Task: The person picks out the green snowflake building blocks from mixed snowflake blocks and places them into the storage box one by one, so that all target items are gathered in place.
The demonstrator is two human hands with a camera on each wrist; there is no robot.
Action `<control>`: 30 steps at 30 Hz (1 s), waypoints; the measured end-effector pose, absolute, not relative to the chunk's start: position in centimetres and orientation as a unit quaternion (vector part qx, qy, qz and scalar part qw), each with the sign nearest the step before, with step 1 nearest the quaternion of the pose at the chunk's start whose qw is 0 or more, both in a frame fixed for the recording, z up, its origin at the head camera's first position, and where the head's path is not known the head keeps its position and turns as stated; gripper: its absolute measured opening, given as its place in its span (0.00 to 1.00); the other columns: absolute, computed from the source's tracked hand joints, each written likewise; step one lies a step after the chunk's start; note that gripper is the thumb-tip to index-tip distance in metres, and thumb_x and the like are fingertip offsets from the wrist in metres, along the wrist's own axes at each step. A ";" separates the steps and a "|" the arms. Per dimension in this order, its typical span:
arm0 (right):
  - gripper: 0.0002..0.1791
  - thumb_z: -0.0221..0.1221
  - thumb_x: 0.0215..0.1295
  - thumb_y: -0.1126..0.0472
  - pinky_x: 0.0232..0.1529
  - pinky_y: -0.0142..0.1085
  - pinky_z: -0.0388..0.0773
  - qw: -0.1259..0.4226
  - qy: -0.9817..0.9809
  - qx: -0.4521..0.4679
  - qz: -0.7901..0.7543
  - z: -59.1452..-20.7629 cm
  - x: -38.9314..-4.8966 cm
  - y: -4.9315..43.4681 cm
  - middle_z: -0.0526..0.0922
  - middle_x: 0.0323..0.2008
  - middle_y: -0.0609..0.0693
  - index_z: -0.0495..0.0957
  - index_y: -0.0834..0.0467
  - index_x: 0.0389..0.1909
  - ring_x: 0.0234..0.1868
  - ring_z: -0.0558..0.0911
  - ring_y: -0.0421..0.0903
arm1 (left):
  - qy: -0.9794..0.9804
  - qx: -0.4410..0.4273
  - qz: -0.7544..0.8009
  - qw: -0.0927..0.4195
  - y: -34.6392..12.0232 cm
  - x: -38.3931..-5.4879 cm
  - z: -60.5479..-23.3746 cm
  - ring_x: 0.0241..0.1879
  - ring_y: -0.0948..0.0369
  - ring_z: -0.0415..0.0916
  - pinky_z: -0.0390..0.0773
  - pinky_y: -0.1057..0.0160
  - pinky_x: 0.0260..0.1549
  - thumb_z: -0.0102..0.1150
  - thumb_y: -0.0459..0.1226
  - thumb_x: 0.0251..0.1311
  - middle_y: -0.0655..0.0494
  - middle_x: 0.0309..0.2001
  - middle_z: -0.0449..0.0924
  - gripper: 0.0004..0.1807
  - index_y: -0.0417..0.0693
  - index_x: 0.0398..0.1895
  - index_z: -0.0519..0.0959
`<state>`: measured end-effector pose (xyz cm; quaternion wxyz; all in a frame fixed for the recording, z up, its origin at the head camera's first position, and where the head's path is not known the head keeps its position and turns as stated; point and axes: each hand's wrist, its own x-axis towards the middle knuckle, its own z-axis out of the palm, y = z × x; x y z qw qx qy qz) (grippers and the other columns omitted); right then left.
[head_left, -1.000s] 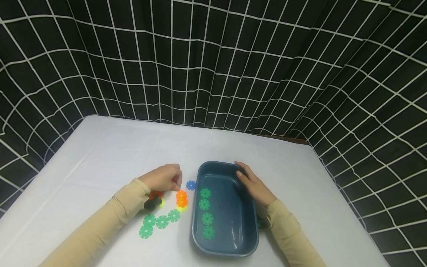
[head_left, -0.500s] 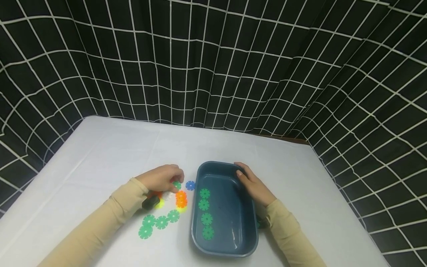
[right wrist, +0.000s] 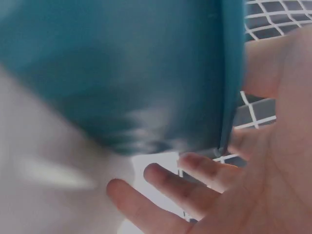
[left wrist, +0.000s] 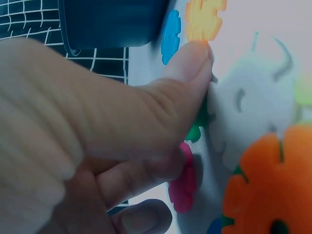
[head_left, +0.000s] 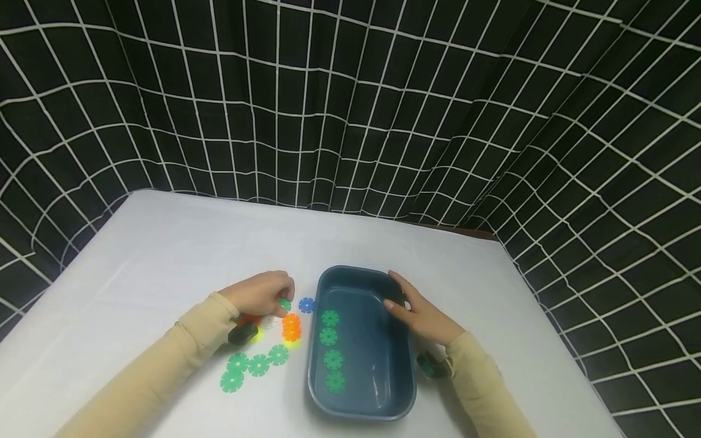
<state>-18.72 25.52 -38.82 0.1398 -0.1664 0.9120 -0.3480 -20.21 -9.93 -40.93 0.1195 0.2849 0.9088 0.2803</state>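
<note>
My left hand (head_left: 263, 293) reaches over a cluster of small notched plastic discs, palm down. A green disc (head_left: 284, 305) lies between its thumb and index finger, which stand apart around it. In the left wrist view the thumb tip is at the edge of a white disc (left wrist: 253, 97) and an orange-yellow one (left wrist: 202, 19). A pinkish-red disc (left wrist: 183, 183) shows by the lower fingers. My right hand (head_left: 429, 316) is at the far right corner of a blue-grey basin (head_left: 312, 365). Its thumb lies over the rim; its other fingers (right wrist: 183, 192) are spread outside.
Several green discs (head_left: 333, 359) form a column along the basin's left side. More green discs (head_left: 259, 365) lie nearer on the white tabletop (head_left: 181, 255). A blue disc (head_left: 306, 305) sits left of the basin, by overlapping orange discs (head_left: 292, 327). A black gridded curtain (head_left: 296, 109) surrounds the table.
The left thumb and fingers have parted, uncovering the green disc. My right hand has turned and its wrist shifted right, away from the basin's side. The head view has shifted slightly.
</note>
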 end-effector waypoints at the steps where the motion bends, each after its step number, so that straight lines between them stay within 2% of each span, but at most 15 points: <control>1: 0.41 0.49 0.70 0.41 0.68 0.61 0.50 0.150 0.910 -0.166 -0.350 -39.1 -18.5 25.6 0.43 0.76 0.56 0.41 0.46 0.76 0.75 0.46 0.60 | 0.908 0.286 0.281 0.120 -10.0 -20.2 -41.0 0.33 0.61 0.67 0.72 0.63 0.37 0.73 0.33 0.46 0.60 0.31 0.71 0.14 0.50 0.31 0.75; 5: 0.41 0.47 0.71 0.41 0.69 0.62 0.46 0.154 0.904 -0.163 -0.365 -40.2 -17.9 25.7 0.39 0.76 0.53 0.35 0.42 0.76 0.75 0.43 0.58 | 0.895 0.314 0.294 0.116 -10.2 -20.2 -41.2 0.33 0.61 0.66 0.71 0.64 0.35 0.73 0.32 0.46 0.59 0.30 0.70 0.14 0.50 0.31 0.75; 13: 0.37 0.46 0.73 0.46 0.68 0.64 0.42 0.125 0.886 -0.176 -0.410 -40.8 -18.0 26.0 0.40 0.76 0.50 0.38 0.40 0.76 0.75 0.42 0.57 | 0.875 0.338 0.335 0.088 -9.6 -21.0 -39.4 0.27 0.64 0.66 0.69 0.67 0.28 0.67 0.33 0.53 0.61 0.24 0.68 0.09 0.51 0.25 0.75; 20: 0.36 0.45 0.73 0.47 0.67 0.65 0.41 0.132 0.876 -0.173 -0.430 -41.2 -18.2 25.9 0.39 0.77 0.49 0.38 0.40 0.75 0.75 0.41 0.59 | 0.859 0.320 0.393 0.071 -7.9 -21.1 -35.8 0.32 0.62 0.71 0.74 0.62 0.36 0.64 0.35 0.58 0.60 0.28 0.73 0.07 0.52 0.30 0.74; 23: 0.37 0.46 0.72 0.45 0.67 0.65 0.42 0.139 0.876 -0.171 -0.430 -41.3 -18.2 25.8 0.39 0.77 0.50 0.38 0.37 0.75 0.75 0.41 0.59 | 0.852 0.333 0.396 0.082 -6.9 -21.2 -34.6 0.33 0.61 0.73 0.76 0.62 0.37 0.61 0.35 0.61 0.60 0.31 0.77 0.04 0.51 0.37 0.77; 26: 0.38 0.47 0.71 0.44 0.67 0.65 0.43 0.144 0.876 -0.167 -0.428 -41.3 -18.3 25.7 0.40 0.76 0.50 0.38 0.35 0.75 0.75 0.43 0.59 | 0.852 0.356 0.376 0.077 -5.8 -21.5 -33.9 0.35 0.62 0.74 0.77 0.63 0.41 0.59 0.34 0.62 0.60 0.35 0.78 0.07 0.50 0.42 0.81; 30: 0.38 0.48 0.70 0.44 0.67 0.64 0.44 0.147 0.877 -0.162 -0.429 -41.4 -18.5 25.5 0.42 0.76 0.51 0.39 0.34 0.74 0.75 0.44 0.58 | 0.854 0.372 0.354 0.079 -4.6 -22.7 -33.3 0.38 0.64 0.75 0.76 0.64 0.44 0.59 0.36 0.62 0.62 0.36 0.80 0.04 0.51 0.39 0.82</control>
